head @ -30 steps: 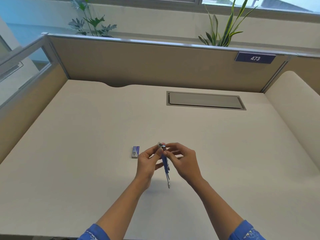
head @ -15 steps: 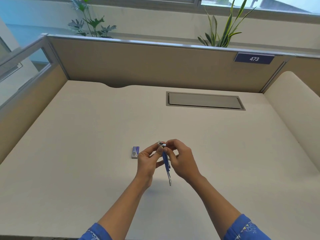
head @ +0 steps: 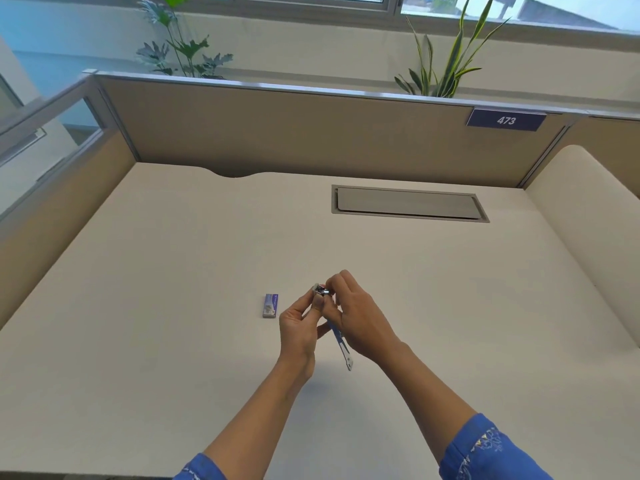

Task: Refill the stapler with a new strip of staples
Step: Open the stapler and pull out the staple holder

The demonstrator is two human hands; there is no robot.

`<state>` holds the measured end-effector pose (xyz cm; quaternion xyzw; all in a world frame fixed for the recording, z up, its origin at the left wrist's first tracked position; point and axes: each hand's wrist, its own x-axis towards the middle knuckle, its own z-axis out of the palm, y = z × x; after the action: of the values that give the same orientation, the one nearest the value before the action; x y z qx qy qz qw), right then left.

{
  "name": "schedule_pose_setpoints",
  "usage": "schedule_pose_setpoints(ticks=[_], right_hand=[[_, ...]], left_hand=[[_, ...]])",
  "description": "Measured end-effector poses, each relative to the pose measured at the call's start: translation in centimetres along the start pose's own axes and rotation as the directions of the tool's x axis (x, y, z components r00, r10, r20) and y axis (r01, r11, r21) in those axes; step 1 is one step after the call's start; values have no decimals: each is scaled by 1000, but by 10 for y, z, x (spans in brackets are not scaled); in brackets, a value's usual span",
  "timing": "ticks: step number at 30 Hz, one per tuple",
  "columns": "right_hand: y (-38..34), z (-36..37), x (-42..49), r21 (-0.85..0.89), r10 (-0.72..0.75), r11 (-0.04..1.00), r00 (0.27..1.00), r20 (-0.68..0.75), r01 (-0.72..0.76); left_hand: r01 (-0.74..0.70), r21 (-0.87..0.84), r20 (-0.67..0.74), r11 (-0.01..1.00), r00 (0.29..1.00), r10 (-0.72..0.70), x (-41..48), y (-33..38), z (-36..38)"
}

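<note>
A small blue stapler [head: 341, 344] is held above the desk, swung open, its metal end pointing up and its blue arm hanging down toward me. My left hand [head: 299, 327] pinches the stapler near its upper metal end. My right hand [head: 360, 317] grips it from the right, fingertips at the metal top [head: 320, 290]. A small purple staple box [head: 270, 305] lies flat on the desk just left of my left hand. No loose strip of staples can be made out.
The beige desk [head: 173, 306] is closed in by partition walls at the back and both sides. A grey cable hatch [head: 408, 203] is set in the desk at the back right. Plants stand behind the partition.
My right hand's fingers have shifted slightly up over the stapler's metal top. The stapler's hanging arm has tilted a little to the right. The staple box has not moved.
</note>
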<state>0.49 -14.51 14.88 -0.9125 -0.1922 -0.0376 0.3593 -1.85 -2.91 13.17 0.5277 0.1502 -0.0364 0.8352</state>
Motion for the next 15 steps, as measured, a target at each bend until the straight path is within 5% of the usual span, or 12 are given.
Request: schedule_pose_setpoints(ticks=[15], right_hand=[[8,11,-1,388,150,910,989,20,-146]], left_hand=[[35,-248,-144,968,987,-73,-4,-4,7]])
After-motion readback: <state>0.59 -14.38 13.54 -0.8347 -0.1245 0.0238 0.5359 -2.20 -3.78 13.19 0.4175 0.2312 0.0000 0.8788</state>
